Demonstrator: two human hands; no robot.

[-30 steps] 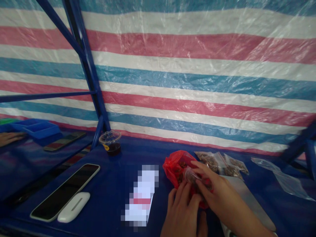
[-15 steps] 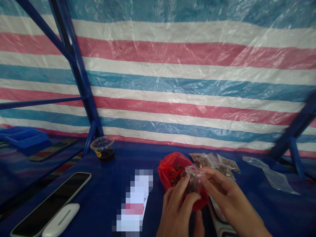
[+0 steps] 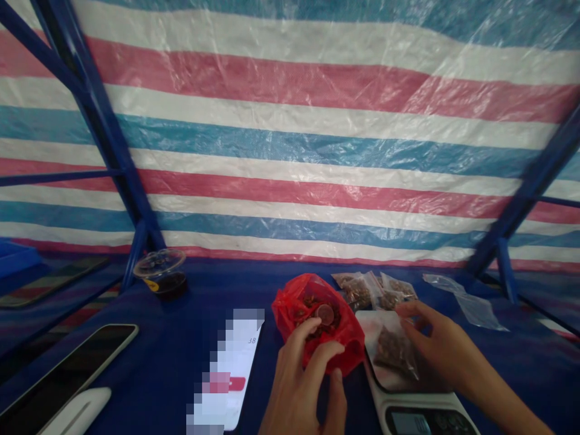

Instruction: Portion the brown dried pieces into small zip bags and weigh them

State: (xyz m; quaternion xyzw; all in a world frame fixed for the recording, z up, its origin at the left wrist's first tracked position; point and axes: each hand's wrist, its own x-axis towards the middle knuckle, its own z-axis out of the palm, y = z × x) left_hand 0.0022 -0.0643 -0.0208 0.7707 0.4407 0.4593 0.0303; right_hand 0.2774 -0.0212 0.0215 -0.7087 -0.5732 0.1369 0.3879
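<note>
My left hand is held over the near side of a red plastic bag, fingers apart and nothing gripped. Inside that bag lie brown dried bits and a small round, clear-looking piece, close to my index fingertip. A small clear zip bag of brown bits rests on the metal plate of a white digital scale. My right hand is above the scale's right side, with thumb and index finger bent beside the zip bag and a gap between them.
Several filled zip bags lie behind the scale, and flat clear bags to the right. A lit phone, a dark phone, a white case and a lidded cup are left. Blue posts stand before a striped tarp.
The zip bag, held in both hands over the red bag before, now lies on the scale. My right hand has moved right with it. The view has shifted a little to the right.
</note>
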